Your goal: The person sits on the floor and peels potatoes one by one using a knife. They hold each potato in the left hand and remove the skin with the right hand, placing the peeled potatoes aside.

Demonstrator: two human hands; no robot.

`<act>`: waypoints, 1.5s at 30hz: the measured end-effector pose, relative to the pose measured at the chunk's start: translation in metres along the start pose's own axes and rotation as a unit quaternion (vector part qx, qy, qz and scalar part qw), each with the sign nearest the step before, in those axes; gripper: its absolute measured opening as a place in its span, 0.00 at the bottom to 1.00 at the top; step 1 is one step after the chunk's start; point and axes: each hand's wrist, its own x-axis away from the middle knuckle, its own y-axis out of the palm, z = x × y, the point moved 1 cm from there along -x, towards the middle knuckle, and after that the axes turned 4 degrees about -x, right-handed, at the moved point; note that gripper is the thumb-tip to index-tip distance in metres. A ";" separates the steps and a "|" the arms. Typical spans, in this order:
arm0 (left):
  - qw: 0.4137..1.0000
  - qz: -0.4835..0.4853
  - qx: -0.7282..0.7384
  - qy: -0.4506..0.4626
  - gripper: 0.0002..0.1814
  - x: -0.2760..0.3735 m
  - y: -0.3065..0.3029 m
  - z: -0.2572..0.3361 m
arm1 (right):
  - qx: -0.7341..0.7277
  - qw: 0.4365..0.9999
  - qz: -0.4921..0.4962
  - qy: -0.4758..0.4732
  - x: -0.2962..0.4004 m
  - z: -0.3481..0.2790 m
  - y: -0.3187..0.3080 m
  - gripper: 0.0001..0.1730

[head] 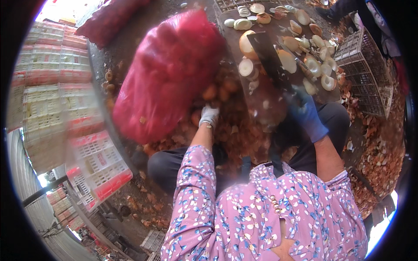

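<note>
My right hand (pixel 302 109), in a blue glove, is closed around the handle end of a wide-bladed knife (pixel 267 57), which is blurred above the board (pixel 243 73). Cut onion pieces (pixel 287 62) and onion ends (pixel 327 82) lie on that board, some under or beside the blade. In a whitish glove, my left hand (pixel 209 115) reaches down among whole brown onions (pixel 223 91) at the mouth of a red mesh sack (pixel 169 71). Its fingertips are hidden, so whether it grips an onion does not show.
Stacked plastic crates (pixel 58 94) stand at the left, with a red and white crate (pixel 101 163) nearest. A dirty plastic crate (pixel 365 71) is at the right. Onion skins (pixel 241 140) cover the ground between my knees. Another red sack (pixel 111 24) lies at the top. Someone's dark-clothed leg (pixel 346 8) shows at top right.
</note>
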 end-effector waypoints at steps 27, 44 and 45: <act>0.766 -0.222 0.591 0.126 0.36 0.110 -0.123 0.121 | -0.139 0.990 0.004 -0.006 0.010 0.005 -0.012 0.18; 0.885 -0.068 -0.119 0.446 0.40 0.158 -0.078 0.126 | 0.233 0.955 -0.106 -0.146 0.090 -0.053 -0.031 0.26; 0.856 -0.049 -0.228 0.461 0.45 0.160 -0.080 0.132 | 0.251 0.950 -0.115 -0.142 0.089 -0.056 -0.031 0.27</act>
